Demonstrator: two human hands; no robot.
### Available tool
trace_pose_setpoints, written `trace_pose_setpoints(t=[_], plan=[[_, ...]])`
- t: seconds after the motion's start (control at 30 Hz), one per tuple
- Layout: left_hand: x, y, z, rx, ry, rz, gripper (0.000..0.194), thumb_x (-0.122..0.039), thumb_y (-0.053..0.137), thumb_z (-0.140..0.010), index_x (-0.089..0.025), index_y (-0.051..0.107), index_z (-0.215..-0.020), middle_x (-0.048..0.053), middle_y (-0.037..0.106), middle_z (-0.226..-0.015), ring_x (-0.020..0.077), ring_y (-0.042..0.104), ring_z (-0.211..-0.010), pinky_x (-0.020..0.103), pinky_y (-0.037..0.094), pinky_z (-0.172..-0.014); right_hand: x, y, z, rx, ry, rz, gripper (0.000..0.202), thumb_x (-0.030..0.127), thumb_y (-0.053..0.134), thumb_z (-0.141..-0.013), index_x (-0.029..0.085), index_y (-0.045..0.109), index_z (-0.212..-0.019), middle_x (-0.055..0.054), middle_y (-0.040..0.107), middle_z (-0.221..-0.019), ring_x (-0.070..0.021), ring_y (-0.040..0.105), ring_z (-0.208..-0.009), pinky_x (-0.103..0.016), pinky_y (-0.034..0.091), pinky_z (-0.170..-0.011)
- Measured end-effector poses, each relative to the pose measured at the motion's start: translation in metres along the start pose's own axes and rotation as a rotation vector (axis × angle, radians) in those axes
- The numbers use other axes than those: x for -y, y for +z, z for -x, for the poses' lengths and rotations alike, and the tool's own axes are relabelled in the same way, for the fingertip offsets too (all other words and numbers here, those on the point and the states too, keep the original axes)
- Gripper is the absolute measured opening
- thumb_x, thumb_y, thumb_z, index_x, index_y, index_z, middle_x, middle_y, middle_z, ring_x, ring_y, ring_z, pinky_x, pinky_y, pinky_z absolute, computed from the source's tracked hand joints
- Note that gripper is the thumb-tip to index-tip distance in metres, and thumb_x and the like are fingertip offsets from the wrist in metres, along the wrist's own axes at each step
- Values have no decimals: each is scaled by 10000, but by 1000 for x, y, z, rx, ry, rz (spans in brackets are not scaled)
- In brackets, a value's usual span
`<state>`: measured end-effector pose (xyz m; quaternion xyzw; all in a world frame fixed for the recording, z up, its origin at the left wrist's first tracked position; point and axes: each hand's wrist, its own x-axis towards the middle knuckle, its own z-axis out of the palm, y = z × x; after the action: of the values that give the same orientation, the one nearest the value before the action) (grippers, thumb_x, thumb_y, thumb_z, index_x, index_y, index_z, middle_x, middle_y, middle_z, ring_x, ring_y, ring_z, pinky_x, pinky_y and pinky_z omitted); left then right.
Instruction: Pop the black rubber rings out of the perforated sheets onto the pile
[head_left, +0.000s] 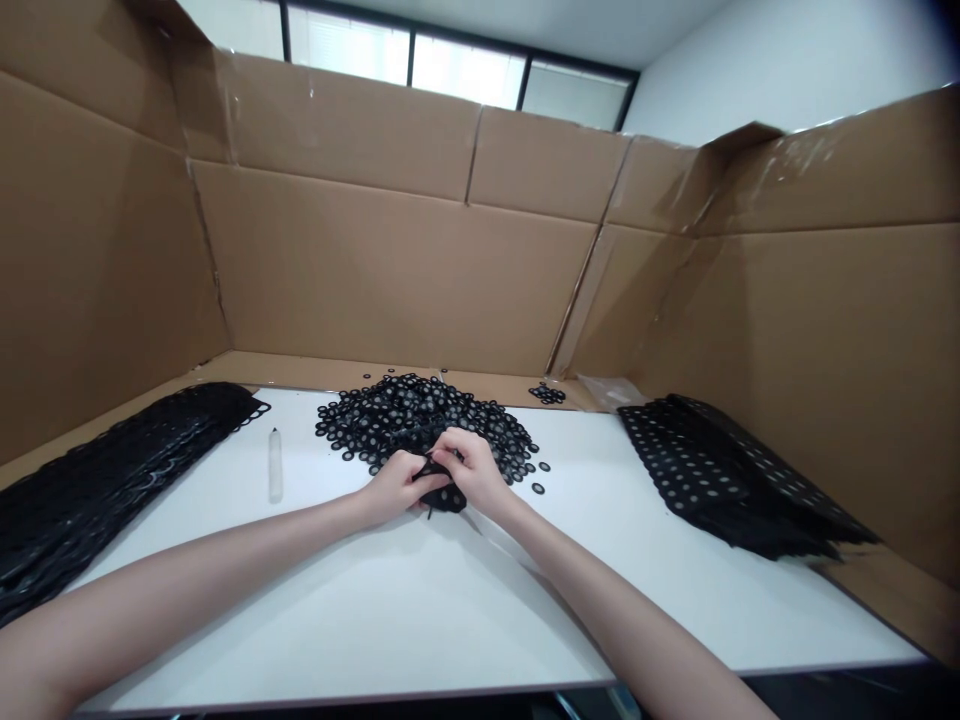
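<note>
Both my hands meet at the front edge of a heap of small black rings (pixel 420 405). Pinched between the fingers of my left hand (pixel 397 487) is a bundle of black pieces (pixel 448 498), which hangs just above the white table. My right hand (pixel 471 468) closes on the top of the same bundle, its fingertips touching those of my left hand. A thin dark tip sticks out below the bundle. The fingers hide how the pieces are joined.
A clear tube with a dark tip (pixel 275 466) lies left of the heap. Black ring sheets (pixel 127 480) lie far left, and a dotted black sheet (pixel 697 470) lies right. A few rings (pixel 547 394) sit behind. Cardboard walls (pixel 390 260) surround the white table (pixel 337 620).
</note>
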<state>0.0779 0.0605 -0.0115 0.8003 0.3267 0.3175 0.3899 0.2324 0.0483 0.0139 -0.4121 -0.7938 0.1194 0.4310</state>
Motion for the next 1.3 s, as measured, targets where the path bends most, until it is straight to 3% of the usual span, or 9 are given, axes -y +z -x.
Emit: trace_pose_setpoints(t=[0.33, 0.4, 0.47, 0.6, 0.73, 0.83, 1.0, 1.13, 1.3], plan=[[-1, -2, 0, 79, -43, 235, 372, -459, 548, -777, -113, 557, -639, -26, 491, -483, 66, 411, -400, 178, 301, -398, -24, -2, -9, -181, 50, -22, 189, 194, 479, -766, 200, 587, -612, -31, 624, -655, -171, 530, -685, -302, 424, -660], [-2, -3, 2, 103, -62, 248, 358, -455, 565, -765, -105, 595, -698, -20, 505, -501, 63, 407, -397, 176, 297, -388, -33, -19, -14, -286, 100, -12, 216, 252, 470, -785, 204, 578, -604, -33, 624, -634, -177, 534, -663, -313, 431, -644], [-3, -3, 4, 146, -71, 252, 353, -449, 583, -754, -99, 627, -749, -15, 511, -516, 59, 402, -396, 174, 300, -382, -42, -44, -17, -566, 185, -20, 279, 323, 423, -818, 206, 539, -594, -42, 595, -604, -181, 532, -614, -321, 430, -601], [-2, -4, 4, 136, -106, 293, 373, -459, 586, -750, -96, 643, -814, 2, 532, -555, 67, 430, -411, 174, 316, -374, -45, -96, -15, -890, 182, 44, 319, 428, 299, -884, 250, 563, -861, -105, 596, -849, -252, 557, -813, -397, 427, -704], [1, -3, 1, 119, -89, 277, 386, -472, 580, -752, -101, 653, -834, 6, 549, -576, 69, 439, -421, 176, 340, -386, -25, -107, -17, -1039, 70, 174, 323, 406, 285, -905, 280, 563, -1012, -98, 575, -1024, -254, 552, -915, -417, 432, -803], [1, -2, 1, 140, -68, 262, 382, -470, 581, -754, -101, 655, -821, 6, 546, -570, 67, 430, -420, 175, 336, -386, -26, -85, -29, -806, -13, 265, 341, 328, 305, -908, 232, 560, -1113, -86, 579, -1118, -235, 526, -1031, -430, 393, -923], [-2, -3, 2, 139, -50, 282, 352, -451, 578, -764, -105, 631, -737, 3, 533, -566, 66, 431, -431, 176, 332, -397, -65, -54, -31, -70, 40, 271, 480, 355, 485, -829, 238, 449, -1293, -84, 486, -1318, -247, 429, -1214, -466, 339, -1004], [-2, -2, 1, 142, -79, 316, 343, -438, 595, -756, -97, 628, -754, 4, 537, -569, 66, 444, -429, 172, 343, -390, -70, -60, -16, 3, 65, 251, 284, 351, 454, -858, 223, 654, -1014, -72, 638, -1091, -218, 557, -1044, -403, 408, -933], [-1, -2, -3, 36, -120, 438, 398, -460, 622, -730, -85, 632, -861, 35, 597, -648, 87, 513, -485, 167, 377, -393, -35, -69, -12, 83, 49, 104, 267, 400, 500, -839, 204, 681, -835, -42, 675, -845, -167, 609, -808, -307, 468, -769]])
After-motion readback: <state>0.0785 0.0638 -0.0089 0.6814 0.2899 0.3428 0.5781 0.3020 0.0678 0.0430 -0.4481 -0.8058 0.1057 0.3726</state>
